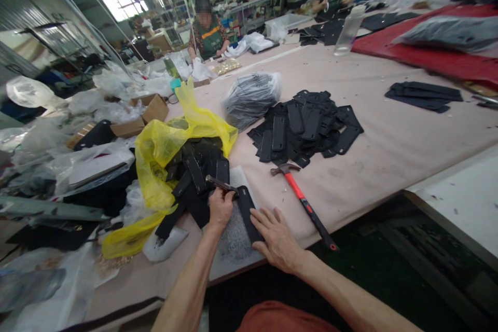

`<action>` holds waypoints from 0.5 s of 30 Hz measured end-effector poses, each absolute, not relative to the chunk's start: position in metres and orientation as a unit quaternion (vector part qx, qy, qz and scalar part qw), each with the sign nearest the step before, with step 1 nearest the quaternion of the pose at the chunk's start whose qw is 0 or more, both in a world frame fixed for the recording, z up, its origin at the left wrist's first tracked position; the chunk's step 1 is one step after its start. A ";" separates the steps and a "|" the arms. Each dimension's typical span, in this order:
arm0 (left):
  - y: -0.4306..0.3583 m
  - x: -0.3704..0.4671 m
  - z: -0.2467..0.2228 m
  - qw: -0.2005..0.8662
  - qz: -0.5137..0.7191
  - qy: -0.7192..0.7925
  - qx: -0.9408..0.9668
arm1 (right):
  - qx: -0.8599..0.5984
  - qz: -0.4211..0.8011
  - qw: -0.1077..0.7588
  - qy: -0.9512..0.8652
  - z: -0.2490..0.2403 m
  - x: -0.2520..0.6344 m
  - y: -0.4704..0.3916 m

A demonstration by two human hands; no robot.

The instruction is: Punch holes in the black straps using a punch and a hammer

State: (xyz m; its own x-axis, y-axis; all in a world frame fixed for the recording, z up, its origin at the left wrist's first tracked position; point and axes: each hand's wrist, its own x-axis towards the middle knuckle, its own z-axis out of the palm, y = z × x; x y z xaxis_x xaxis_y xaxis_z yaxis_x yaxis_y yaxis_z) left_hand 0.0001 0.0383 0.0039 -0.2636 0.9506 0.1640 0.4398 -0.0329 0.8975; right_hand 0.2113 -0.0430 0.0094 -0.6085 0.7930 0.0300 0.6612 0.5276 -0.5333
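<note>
Pinched in the fingers of my left hand (221, 209) is a metal hand punch (220, 183), a dark rod tilted with one end near the top of a black strap piece (245, 202). A small slot shows at that top end. My right hand (280, 241) lies with fingers stretched out, fingertips touching the strap piece's right edge. Beneath the piece is a speckled grey board (233, 246). To the right, a claw hammer (298, 191) with a red and black handle rests on the table, its head pointing away from me.
A yellow plastic bag (157, 140) spills black pieces at left. Beyond the hammer lies a heap of black pieces (307, 124), with a wrapped bundle (254, 96) beside it. A clear bottle (349, 31) stands farther back. Two people in green aprons are across the table.
</note>
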 end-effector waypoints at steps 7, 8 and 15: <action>0.011 0.009 0.009 0.186 0.471 0.638 0.580 | -0.430 0.233 0.169 -0.856 0.004 0.188 0.011; 0.011 0.009 0.010 0.183 0.474 0.638 0.578 | -0.427 0.240 0.175 -0.854 0.004 0.184 0.020; 0.012 0.007 0.001 0.216 0.482 0.637 0.562 | -0.425 0.313 0.244 -0.813 -0.009 0.191 0.035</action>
